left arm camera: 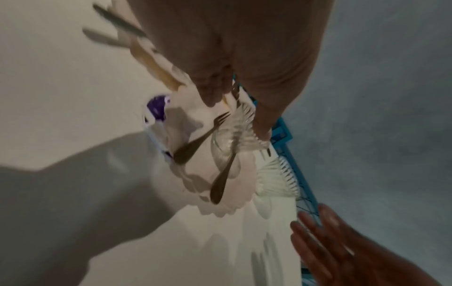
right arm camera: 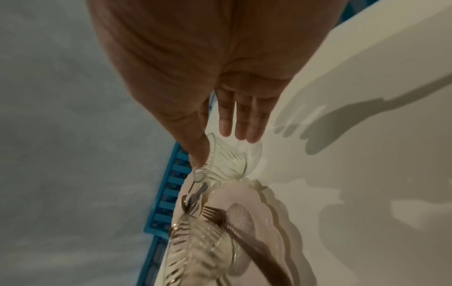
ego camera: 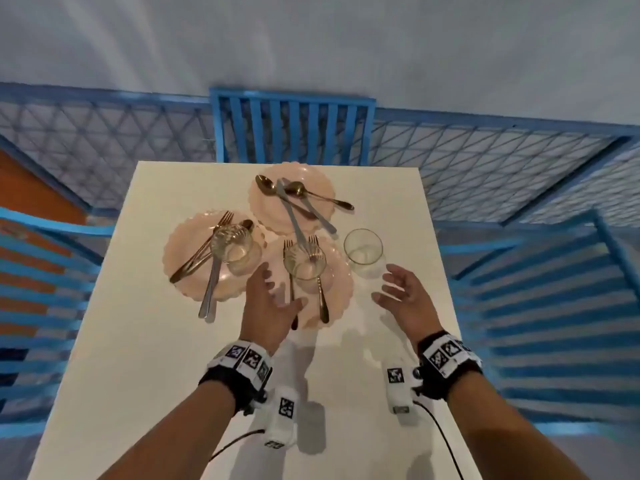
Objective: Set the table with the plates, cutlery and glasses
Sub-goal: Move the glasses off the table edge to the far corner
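Three pink scalloped plates sit on the white table (ego camera: 156,358). The far plate (ego camera: 260,206) carries spoons and knives. Forks, a knife and a ribbed glass (ego camera: 235,245) lie on the left plate (ego camera: 183,258). The near plate (ego camera: 341,289) holds two forks (ego camera: 322,299) and a second glass (ego camera: 305,264). A third glass (ego camera: 363,251) stands on the table to its right. My left hand (ego camera: 282,289) hovers open over the near plate's left edge. My right hand (ego camera: 386,285) is open just short of the third glass (right arm camera: 227,162), holding nothing.
Blue slatted chairs stand at the far end (ego camera: 292,126), the left (ego camera: 34,289) and the right (ego camera: 554,289) of the table. A blue lattice fence (ego camera: 485,161) runs behind. The near half of the table top is bare white surface.
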